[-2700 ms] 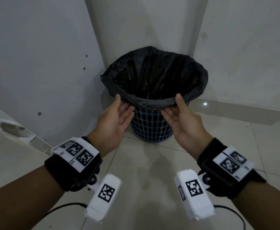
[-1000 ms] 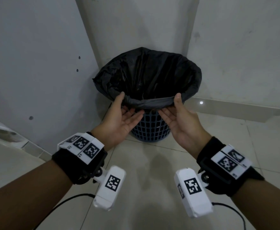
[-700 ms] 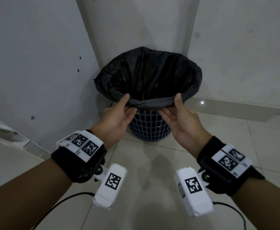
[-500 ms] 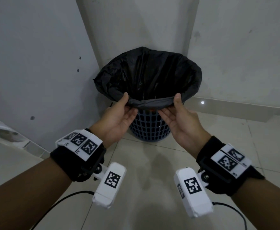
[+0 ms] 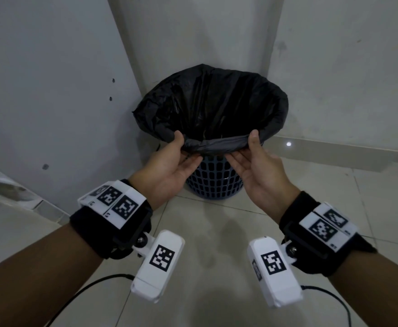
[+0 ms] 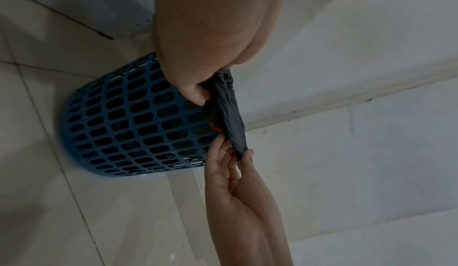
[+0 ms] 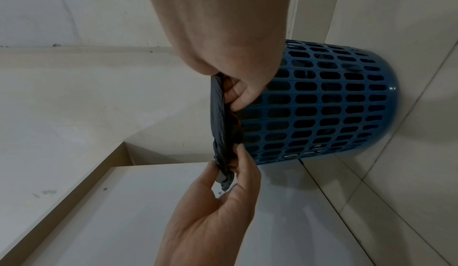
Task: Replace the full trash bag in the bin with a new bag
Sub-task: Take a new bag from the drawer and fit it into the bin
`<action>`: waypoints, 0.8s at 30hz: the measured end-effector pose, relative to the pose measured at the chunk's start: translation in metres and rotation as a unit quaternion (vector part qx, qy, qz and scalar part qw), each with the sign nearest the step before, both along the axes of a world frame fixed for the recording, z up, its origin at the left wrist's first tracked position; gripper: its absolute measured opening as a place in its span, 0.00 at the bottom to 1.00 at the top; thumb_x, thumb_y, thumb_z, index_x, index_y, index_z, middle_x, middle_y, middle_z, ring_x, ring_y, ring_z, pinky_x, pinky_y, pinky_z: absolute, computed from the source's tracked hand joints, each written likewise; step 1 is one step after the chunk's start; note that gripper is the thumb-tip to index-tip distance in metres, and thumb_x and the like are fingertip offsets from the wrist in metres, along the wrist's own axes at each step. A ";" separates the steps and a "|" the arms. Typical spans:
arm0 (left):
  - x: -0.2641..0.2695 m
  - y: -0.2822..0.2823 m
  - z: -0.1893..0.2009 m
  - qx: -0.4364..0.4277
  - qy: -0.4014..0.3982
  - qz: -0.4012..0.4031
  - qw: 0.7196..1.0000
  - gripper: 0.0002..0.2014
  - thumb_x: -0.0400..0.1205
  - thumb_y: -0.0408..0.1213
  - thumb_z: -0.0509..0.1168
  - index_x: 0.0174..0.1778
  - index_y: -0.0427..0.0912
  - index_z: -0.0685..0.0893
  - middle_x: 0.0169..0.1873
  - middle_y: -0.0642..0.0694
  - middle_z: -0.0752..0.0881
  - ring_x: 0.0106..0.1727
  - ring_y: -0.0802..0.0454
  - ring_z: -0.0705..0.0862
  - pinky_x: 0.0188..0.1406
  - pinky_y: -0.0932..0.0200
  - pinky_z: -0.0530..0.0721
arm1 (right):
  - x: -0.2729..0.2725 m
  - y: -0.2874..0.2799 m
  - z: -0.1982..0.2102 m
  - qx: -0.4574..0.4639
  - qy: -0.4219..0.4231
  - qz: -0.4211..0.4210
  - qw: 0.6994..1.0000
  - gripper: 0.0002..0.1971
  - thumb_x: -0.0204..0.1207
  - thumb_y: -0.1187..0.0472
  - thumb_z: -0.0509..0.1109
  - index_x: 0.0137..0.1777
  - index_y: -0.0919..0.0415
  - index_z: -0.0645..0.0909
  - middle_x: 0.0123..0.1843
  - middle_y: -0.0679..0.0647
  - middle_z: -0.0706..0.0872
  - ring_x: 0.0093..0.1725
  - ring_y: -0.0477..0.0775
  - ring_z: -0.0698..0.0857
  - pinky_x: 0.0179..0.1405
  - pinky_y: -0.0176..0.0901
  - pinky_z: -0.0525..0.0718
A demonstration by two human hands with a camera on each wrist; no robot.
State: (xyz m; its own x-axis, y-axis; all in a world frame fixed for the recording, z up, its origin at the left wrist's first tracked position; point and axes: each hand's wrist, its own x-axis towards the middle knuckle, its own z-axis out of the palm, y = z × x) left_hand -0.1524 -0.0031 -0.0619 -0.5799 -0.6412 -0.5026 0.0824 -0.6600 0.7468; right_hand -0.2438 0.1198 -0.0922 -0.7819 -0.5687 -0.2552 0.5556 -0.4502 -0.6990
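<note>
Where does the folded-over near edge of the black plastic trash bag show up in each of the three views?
Head: centre of the picture, the folded black plastic bag edge stretched between both hands.
Left wrist: middle, a dark strip running downward between thumb and fingers.
Right wrist: centre-left, a vertical strip.
Shared landmark: the blue perforated plastic bin, right beside the edge in every view.

Grey walls (image 5: 51, 67) meet pale tiled floor (image 5: 217, 232).

The bin (image 5: 214, 180) stands in a corner: walls (image 5: 51, 79) close behind it and at its left. Tiled floor (image 5: 205, 232) in front of the bin lies open. Both hands (image 5: 169, 166) occupy the bin's near rim; the bag (image 5: 217, 107) mouth stands open above.
</note>
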 end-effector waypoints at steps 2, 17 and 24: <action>-0.001 0.001 0.000 0.008 0.000 -0.004 1.000 0.18 0.88 0.46 0.62 0.68 0.37 0.79 0.54 0.40 0.85 0.53 0.47 0.86 0.58 0.49 0.87 | 0.001 0.000 0.001 -0.001 0.000 -0.001 1.000 0.15 0.86 0.53 0.64 0.59 0.66 0.83 0.60 0.62 0.91 0.58 0.55 0.91 0.56 0.44 0.91; -0.016 0.015 -0.004 0.040 0.147 0.093 0.984 0.17 0.92 0.31 0.52 0.75 0.35 0.75 0.58 0.36 0.84 0.56 0.42 0.85 0.60 0.44 0.86 | 0.000 -0.016 0.017 -0.039 -0.082 -0.039 0.995 0.20 0.88 0.53 0.62 0.71 0.68 0.78 0.61 0.63 0.89 0.58 0.57 0.90 0.55 0.49 0.91; -0.015 0.020 -0.010 0.036 0.155 0.094 0.983 0.17 0.92 0.29 0.50 0.75 0.35 0.75 0.63 0.35 0.83 0.57 0.43 0.85 0.58 0.47 0.86 | 0.024 -0.005 0.005 0.057 -0.120 -0.020 0.991 0.29 0.80 0.42 0.69 0.69 0.65 0.75 0.64 0.61 0.82 0.61 0.58 0.85 0.66 0.52 0.85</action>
